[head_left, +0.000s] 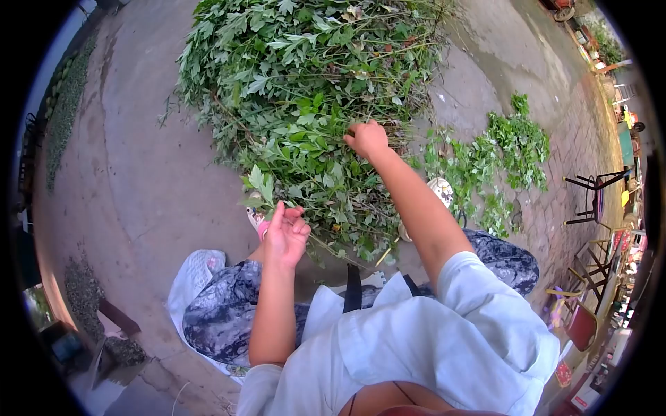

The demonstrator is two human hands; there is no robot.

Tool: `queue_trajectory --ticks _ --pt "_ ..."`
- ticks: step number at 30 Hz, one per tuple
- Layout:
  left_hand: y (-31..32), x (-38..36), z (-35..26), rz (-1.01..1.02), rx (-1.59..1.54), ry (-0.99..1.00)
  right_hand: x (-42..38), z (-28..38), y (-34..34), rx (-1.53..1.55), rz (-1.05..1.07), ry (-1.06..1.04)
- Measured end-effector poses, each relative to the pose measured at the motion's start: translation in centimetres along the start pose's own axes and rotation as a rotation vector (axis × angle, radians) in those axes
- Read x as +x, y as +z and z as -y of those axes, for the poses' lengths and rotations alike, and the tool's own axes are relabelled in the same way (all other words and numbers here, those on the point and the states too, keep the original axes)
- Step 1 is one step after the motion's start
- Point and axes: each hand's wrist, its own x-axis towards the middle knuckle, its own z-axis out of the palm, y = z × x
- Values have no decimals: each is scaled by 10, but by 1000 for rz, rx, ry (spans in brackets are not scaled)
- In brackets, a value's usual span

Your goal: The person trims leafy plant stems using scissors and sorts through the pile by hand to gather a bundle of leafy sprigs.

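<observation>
A large heap of cut leafy green stems [305,76] lies on the ground in front of my knees. My left hand [288,239] is closed in a pinch around a leafy sprig [262,183], its pale leaves pointing up just left of the fingers. Reaching over the middle of the heap, my right hand [368,139] has its fingers curled closed on a leafy stem among the others; the fingertips are partly hidden. Bright green leaves show just left of that hand.
A looser patch of green sprigs [496,156] lies to the right on the concrete ground [159,187]. My shoe [440,192] is beside the heap. Chairs [598,197] stand along the right edge. Dark gravelly material [87,298] lies at lower left.
</observation>
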Motion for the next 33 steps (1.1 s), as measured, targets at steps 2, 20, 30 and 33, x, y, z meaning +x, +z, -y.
queue_trajectory --ticks 2,20,30,33 --pt "0 3 -2 -65 12 77 -2 -5 9 200 298 2" --pt "-1 13 5 0 215 -77 -48 33 23 597 374 124" --pt "47 6 5 134 428 123 -109 1 -79 1104 564 40" --pt "66 13 4 291 412 93 -126 3 -95 1124 605 -18"
